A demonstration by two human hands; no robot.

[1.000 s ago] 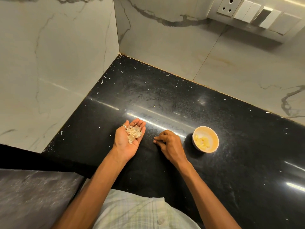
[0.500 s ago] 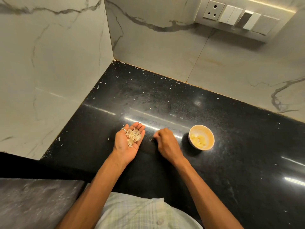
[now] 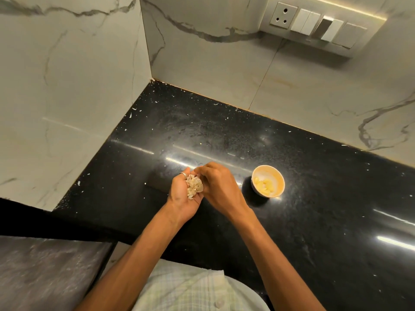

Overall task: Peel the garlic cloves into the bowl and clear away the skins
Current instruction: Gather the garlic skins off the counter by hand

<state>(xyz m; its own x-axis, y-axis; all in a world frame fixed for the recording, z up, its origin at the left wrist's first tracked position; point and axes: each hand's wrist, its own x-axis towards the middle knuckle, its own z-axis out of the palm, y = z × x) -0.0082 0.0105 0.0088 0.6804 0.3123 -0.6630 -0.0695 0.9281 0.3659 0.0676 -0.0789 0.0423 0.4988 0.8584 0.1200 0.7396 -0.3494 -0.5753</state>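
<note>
My left hand (image 3: 178, 197) is palm up above the black counter (image 3: 224, 135) and cups a pile of pale garlic skins (image 3: 195, 186), its fingers curled up around them. My right hand (image 3: 219, 186) lies over the left fingertips, its fingertips bunched together at the top of the pile and pinching skins. A small cream bowl (image 3: 279, 176) with several peeled yellow garlic cloves (image 3: 265, 184) stands on the counter just right of my right hand.
Small white skin flecks (image 3: 134, 108) are scattered over the counter, mostly along the left and back walls. Marble walls meet in a corner at the back left. A socket and switch panel (image 3: 314, 25) sits high on the back wall. The counter's front edge is at my waist.
My right hand has lifted off the counter and moved left onto my left palm. My left hand has closed from flat into a cup.
</note>
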